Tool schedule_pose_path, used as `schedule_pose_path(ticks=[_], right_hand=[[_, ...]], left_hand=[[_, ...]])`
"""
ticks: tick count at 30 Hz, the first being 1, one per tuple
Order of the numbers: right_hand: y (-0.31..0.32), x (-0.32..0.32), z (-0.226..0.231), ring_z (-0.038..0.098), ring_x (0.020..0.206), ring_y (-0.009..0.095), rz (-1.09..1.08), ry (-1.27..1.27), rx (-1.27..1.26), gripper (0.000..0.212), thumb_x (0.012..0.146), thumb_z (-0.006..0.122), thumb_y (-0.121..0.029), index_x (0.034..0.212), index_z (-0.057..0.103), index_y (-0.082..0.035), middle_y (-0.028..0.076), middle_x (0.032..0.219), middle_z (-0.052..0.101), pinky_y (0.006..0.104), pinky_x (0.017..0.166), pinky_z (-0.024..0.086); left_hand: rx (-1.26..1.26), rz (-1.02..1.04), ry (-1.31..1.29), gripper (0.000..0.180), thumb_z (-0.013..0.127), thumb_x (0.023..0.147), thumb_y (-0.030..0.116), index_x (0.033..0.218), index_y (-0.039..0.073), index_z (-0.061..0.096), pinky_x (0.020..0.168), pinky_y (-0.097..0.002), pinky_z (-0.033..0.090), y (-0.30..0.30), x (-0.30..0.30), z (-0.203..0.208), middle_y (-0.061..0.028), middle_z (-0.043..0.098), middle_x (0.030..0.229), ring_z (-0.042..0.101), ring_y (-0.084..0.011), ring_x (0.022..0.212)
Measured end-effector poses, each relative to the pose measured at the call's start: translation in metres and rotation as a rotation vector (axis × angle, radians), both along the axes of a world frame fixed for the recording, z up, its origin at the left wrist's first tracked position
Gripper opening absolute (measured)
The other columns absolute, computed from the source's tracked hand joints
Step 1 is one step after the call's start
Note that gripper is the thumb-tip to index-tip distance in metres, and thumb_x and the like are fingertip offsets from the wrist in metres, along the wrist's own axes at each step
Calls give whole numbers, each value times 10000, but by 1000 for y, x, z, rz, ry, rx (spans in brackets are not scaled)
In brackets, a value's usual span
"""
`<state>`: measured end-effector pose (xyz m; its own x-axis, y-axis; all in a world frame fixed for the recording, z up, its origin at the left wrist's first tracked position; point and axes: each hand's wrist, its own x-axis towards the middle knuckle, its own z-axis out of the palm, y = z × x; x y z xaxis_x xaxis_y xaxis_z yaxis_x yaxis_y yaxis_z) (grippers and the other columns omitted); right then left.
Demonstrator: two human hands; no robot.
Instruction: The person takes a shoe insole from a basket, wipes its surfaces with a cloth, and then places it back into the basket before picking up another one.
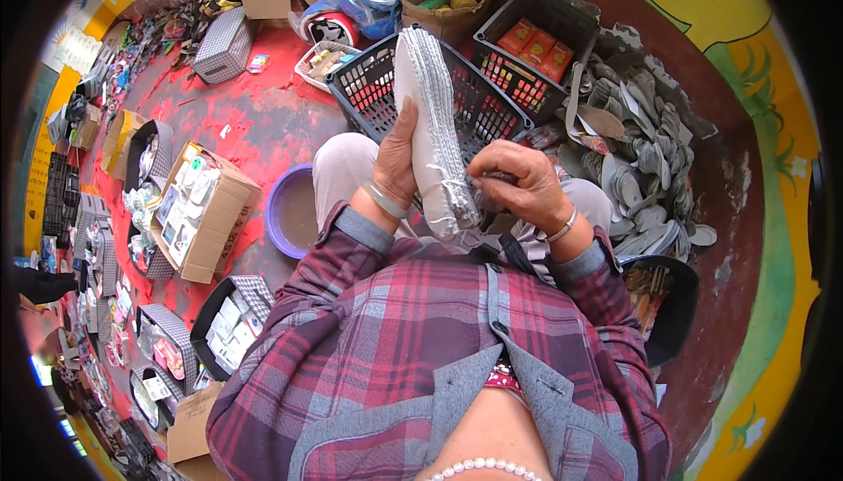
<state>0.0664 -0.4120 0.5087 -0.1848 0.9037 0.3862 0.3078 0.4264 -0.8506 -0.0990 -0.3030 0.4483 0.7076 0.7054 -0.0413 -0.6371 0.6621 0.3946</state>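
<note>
A thick stack of grey-white shoe insoles [426, 116] stands lengthwise before my chest, its layered edges facing right. My left hand [397, 158] is closed round the stack's left side, with the thumb along its face. White thread or torn strands [446, 180] cross the lower end of the stack. Beside that end, my right hand [524, 184] is closed with curled, pinched fingers; what they hold, if anything, is too small to make out. Behind the stack is a black plastic basket [488, 105].
Loose grey insoles [628, 191] lie heaped at the right by the wall. A black crate [569, 31] holds red boxes [536, 49]. A purple basin [274, 217] with murky liquid stands left of my knee, near a cardboard box [230, 228] of white packages. Checked bins [225, 45] line the left.
</note>
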Motion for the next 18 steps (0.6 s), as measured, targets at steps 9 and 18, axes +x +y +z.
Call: schedule_pose_path(ticks=[9,18], right_hand=[[-2,-2,1,610,713,267,-55,-265,47,87,740,660,-60,808,612,-41,95,772,597,315,636,486],[-2,2,0,577,658,269,137,-304,23,85,704,645,-57,766,588,-43,91,721,564,330,600,469]], left_hand=[[49,86,69,421,636,881,314,1175,28,540,764,-324,532,-3,8,6,-85,631,1016,625,-188,869],[87,67,179,393,647,875,292,1139,14,558,710,-326,534,-6,10,12,-86,635,962,631,-198,803]])
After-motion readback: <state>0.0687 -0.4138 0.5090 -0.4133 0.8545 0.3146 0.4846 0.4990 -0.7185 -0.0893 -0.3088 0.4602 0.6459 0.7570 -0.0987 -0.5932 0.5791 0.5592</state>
